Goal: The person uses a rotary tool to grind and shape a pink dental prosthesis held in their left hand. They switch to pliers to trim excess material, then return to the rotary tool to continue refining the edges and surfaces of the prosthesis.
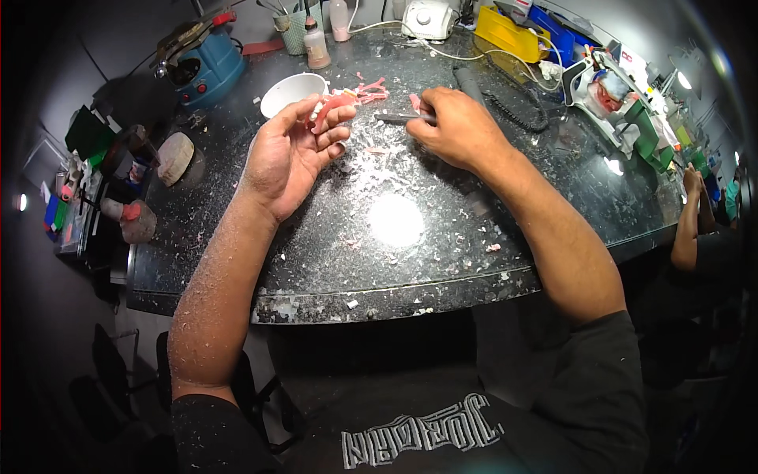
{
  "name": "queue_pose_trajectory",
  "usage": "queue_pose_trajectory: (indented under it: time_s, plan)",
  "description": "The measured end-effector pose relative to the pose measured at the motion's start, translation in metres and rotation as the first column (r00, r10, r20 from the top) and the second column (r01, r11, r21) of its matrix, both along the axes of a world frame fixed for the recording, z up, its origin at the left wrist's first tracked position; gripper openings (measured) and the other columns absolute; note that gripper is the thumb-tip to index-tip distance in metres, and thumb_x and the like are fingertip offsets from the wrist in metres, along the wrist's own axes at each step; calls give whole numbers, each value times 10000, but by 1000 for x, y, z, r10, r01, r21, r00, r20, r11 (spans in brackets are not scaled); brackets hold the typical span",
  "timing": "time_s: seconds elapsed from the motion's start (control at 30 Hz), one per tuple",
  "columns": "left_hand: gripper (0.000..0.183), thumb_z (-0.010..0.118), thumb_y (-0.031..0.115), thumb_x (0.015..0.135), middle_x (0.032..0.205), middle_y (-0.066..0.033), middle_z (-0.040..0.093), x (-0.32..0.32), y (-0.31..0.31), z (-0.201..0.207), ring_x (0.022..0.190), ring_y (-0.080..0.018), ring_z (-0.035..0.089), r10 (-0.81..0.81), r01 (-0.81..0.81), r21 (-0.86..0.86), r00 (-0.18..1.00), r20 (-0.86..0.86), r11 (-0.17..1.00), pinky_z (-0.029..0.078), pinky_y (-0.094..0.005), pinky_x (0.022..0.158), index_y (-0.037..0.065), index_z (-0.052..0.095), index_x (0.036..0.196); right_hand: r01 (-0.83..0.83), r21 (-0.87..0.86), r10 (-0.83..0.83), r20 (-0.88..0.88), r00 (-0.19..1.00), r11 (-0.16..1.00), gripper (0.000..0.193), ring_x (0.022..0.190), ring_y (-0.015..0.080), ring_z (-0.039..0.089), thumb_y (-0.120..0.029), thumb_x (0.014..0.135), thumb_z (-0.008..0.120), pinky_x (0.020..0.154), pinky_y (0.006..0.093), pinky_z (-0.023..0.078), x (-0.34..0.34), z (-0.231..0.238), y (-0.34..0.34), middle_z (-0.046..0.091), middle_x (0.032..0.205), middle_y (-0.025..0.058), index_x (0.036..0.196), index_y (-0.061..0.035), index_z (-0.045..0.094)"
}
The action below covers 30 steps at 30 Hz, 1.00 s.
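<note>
My left hand (288, 154), palm turned up, holds a pink denture (335, 101) with white teeth between thumb and fingers. Thin branching pink strips (373, 90) show just beyond it, and I cannot tell whether they are joined to it. My right hand (462, 126) is closed around a dark, narrow knife (399, 118) whose blade points left toward the denture, a short gap away. A small pink piece (414, 102) shows at the right fingertips; whether it is held is unclear. Behind the left hand stands a white bowl (288, 92).
White and pink shavings litter the dark bench (339, 268). A blue machine (209, 75) stands far left, near a round plaster block (175, 156). At the back are a dropper bottle (317, 47), a white control box (427, 20) and a yellow bin (509, 35). A corded handpiece (467, 83) lies behind my right hand.
</note>
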<state>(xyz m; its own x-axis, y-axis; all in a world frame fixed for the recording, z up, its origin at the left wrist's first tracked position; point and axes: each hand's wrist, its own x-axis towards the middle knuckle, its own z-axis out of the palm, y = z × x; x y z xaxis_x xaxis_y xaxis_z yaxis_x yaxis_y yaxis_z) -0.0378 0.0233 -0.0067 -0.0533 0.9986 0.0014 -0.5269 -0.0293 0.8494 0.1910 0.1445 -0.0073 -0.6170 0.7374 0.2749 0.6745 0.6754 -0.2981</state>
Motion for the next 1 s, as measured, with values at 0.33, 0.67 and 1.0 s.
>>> queue_pose_trajectory:
  time_s: [0.33,0.67,1.0]
  plan:
    - [262,575,401,1072,787,75,493,16,-3,2,695,-34,405,225,-215,68,923,-312,974,322,-220,632,149,626,1026,-19,15,23,-403,915,1000,364,837,402,692,-338,1002,604,760,492,517,5,-14,17,696,862,225,986,25,581]
    - [432,598,534,1038,710,77,493,16,-4,4,636,-34,410,371,-349,136,801,-470,927,340,-213,607,117,665,946,-720,-362,115,-846,521,592,264,1194,258,678,-298,1086,530,1097,424,488,-3,3,-2,734,1149,159,1088,-50,620]
    - [431,506,507,1081,712,49,481,22,-12,19,602,-42,412,389,-351,167,828,-405,921,364,-217,602,143,519,851,-766,-450,169,-802,573,459,285,1119,235,691,-318,1059,609,980,372,532,-7,3,-25,724,1106,118,1100,-38,644]
